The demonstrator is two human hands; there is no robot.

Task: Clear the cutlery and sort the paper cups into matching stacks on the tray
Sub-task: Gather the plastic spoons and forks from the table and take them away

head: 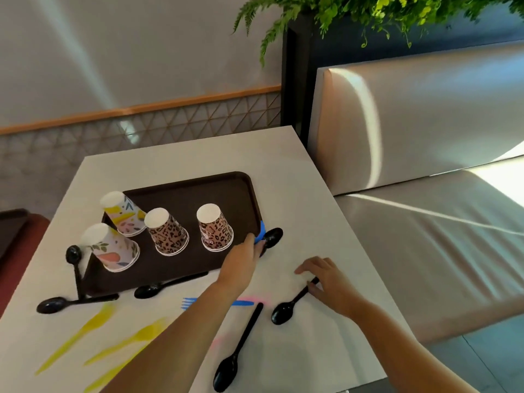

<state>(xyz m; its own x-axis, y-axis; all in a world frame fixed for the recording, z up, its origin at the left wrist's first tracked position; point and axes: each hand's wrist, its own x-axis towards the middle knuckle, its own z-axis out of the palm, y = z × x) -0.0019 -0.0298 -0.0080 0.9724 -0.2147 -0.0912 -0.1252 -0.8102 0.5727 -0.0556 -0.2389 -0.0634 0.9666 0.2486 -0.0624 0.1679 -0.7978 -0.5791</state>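
White and square, the table (297, 177) stands against a pale wall with a wooden rail, a cushioned bench (425, 137) just beside it and green fern fronds (368, 15) hanging above. On it lies a dark brown tray (198, 191), the landmark for everything else. Four paper cups stand upside down on the tray: two leopard-print cups (167, 232) (214, 228) near its middle and right, and two floral cups (123, 214) (110, 248) at its left side. Black plastic spoons lie around the tray: one (74, 262) leaning at its left edge, one (71, 303) at its near left corner, one (164, 285) along its near edge, and one (272, 237) touching its right edge. The left hand (241, 262) reaches over the tray's near right corner, its fingers curled round a blue utensil (260, 232) right by that last spoon; whether it also grips the spoon I cannot tell. Nearer than the tray, a blue fork (188, 302) lies partly under the left forearm, with a further black spoon (238, 350) beyond it and blurred yellow cutlery (82, 333) toward the near left. The right hand (326, 282), to the right of the tray and nearer, pinches the handle end of another black spoon (286, 309) whose bowl rests on the table.
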